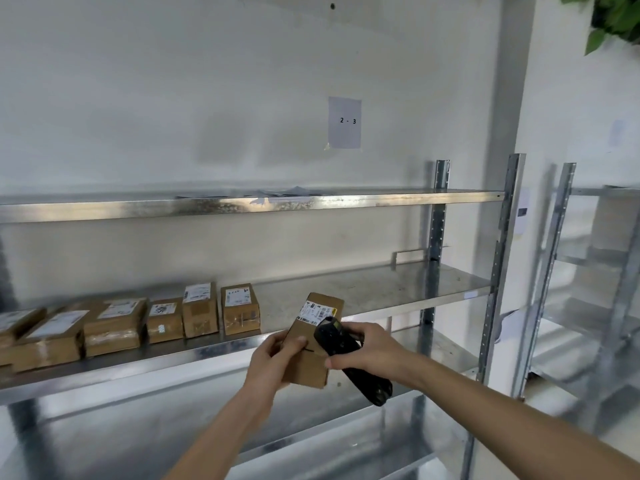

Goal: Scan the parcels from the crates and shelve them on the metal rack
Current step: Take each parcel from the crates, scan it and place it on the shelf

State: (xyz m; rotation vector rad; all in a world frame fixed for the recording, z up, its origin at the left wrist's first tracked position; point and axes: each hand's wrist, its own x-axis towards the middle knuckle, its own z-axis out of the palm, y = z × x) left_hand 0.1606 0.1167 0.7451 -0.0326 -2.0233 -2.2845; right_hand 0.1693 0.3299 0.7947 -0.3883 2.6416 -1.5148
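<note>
Head view: left hand (273, 358) grips a cardboard parcel (313, 341) before the metal rack (381, 292); right hand (363, 348) clasps the scanner (346, 355) over its label. Seven parcels (138, 320) shelved already; crates unseen, remainder unknown.

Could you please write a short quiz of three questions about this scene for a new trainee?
1. Which hand grips the black scanner?
2. True or false: the held parcel already stands on the middle shelf.
3. The paper sign on the wall reads: A) 1 - 2, B) 2 - 3, C) 3 - 4.

Key: 1. The right hand; the left hand holds the parcel. 2. False. 3. B.
</note>
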